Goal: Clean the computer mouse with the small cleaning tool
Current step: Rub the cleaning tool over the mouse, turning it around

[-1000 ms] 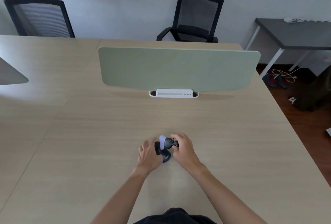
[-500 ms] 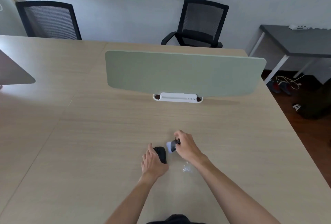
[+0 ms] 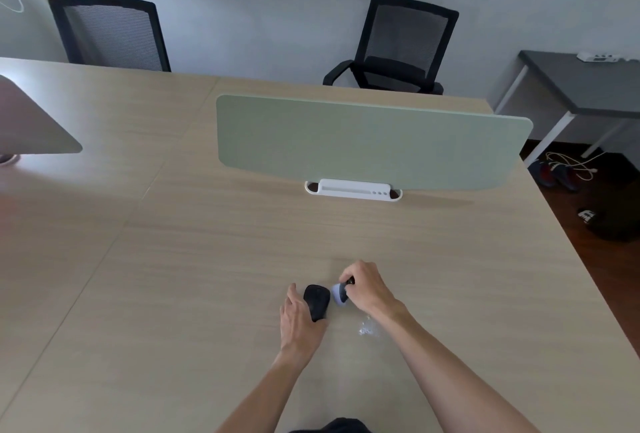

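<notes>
The mouse (image 3: 316,301) lies flat on the surface (image 3: 207,277), well in from the near edge, its long axis running from near to far and tilted slightly left at the far end. The left hand (image 3: 298,320) steadies it from the left and rear, fingers laid loosely along its side rather than clamped. The right hand (image 3: 367,289) pinches the small cleaning tool (image 3: 340,295), whose pale head sits just beside the mouse's right flank. The mouse lies directly left of that grip, so a short leftward sweep should bring the head onto it.
</notes>
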Demonstrator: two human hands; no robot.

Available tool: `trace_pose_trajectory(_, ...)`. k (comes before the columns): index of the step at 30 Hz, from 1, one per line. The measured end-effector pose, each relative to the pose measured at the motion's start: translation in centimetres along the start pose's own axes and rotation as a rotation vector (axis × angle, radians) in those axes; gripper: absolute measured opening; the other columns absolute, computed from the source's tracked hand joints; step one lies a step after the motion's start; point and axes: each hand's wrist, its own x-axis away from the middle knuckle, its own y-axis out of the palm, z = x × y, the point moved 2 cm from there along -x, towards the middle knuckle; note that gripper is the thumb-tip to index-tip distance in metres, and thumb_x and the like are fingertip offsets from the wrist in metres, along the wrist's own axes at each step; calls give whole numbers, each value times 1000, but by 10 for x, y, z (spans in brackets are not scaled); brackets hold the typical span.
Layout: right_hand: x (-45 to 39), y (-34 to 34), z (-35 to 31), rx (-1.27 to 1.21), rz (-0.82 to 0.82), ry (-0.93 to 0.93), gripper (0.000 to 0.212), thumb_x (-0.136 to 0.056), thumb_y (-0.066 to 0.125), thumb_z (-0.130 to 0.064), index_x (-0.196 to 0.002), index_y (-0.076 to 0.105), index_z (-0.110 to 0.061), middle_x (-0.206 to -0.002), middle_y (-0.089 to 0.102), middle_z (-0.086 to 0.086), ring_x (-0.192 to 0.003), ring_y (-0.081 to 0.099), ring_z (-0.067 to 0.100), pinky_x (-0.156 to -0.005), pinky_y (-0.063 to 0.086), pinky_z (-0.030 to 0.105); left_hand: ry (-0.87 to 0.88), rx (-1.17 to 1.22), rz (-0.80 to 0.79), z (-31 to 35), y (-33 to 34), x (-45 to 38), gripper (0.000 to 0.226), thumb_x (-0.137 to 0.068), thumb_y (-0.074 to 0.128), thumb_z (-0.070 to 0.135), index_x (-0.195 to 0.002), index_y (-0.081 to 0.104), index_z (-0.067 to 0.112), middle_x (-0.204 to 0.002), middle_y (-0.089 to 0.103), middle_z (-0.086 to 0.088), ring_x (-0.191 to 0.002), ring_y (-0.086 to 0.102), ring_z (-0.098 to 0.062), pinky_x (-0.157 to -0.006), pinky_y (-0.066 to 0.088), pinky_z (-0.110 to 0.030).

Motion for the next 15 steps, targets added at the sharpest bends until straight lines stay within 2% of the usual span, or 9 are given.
trace_pose_trajectory(2, -1, 2, -6, -110, 52, 7, 31, -76, 50, 11, -83, 76, -5, -93, 75, 9, -84, 66, 19, -69, 51, 11, 10, -2, 2, 1, 0, -1, 97, -72, 74, 16, -148, 15, 4, -130, 53, -11, -124, 48, -29, -97, 44, -29)
trace_pose_trajectory(4, -2, 6, -14, -206, 78, 20, 27, -78, 54, 8, -85, 76, -6, -90, 74, 6, -78, 61, 12, -62, 41, 1, 26, -10, 2, 3, -1, 0, 94, -73, 72, 15, -148, 15, 3, -127, 56, -11, -121, 51, -29, -95, 47, -31)
trace_pose_trajectory(6, -1, 12, -15, -212, 40, 31, 28, -78, 53, 9, -85, 76, -5, -93, 74, 7, -83, 63, 14, -65, 42, 4, 41, -9, 5, 4, -1, 1, 95, -74, 71, 14, -149, 14, 3, -128, 56, -11, -122, 51, -29, -97, 48, -34)
trace_pose_trajectory(8, 0, 11, -7, -166, 11, 52, 32, -76, 47, 13, -83, 75, -2, -96, 73, 11, -90, 66, 22, -74, 51, 20, 45, -3, 11, 4, -2, 2, 96, -74, 72, 13, -150, 12, 3, -128, 56, -11, -123, 52, -29, -98, 47, -35)
trace_pose_trajectory(11, 0, 1, 4, -84, 2, 74, 36, -67, 39, 14, -79, 70, 1, -87, 67, 6, -82, 63, 24, -70, 53, 33, 45, -14, -2, 4, -4, 2, 97, -74, 71, 10, -150, 11, 3, -115, 61, -12, -111, 56, -28, -93, 49, -34)
trace_pose_trajectory(13, -4, -6, 2, -51, 29, 63, 36, -62, 37, 12, -76, 67, 0, -75, 59, -3, -72, 58, 21, -61, 48, 31, 41, -28, -11, 4, -3, 1, 96, -74, 69, 7, -149, 10, 3, -104, 63, -13, -102, 58, -28, -86, 50, -32)
trace_pose_trajectory(15, -8, -7, -7, -96, 56, 34, 35, -63, 39, 13, -74, 68, -3, -74, 59, -5, -72, 56, 17, -57, 45, 22, 45, -34, -13, 5, -3, 0, 94, -73, 67, 3, -149, 11, 3, -100, 64, -14, -98, 60, -28, -79, 50, -30)
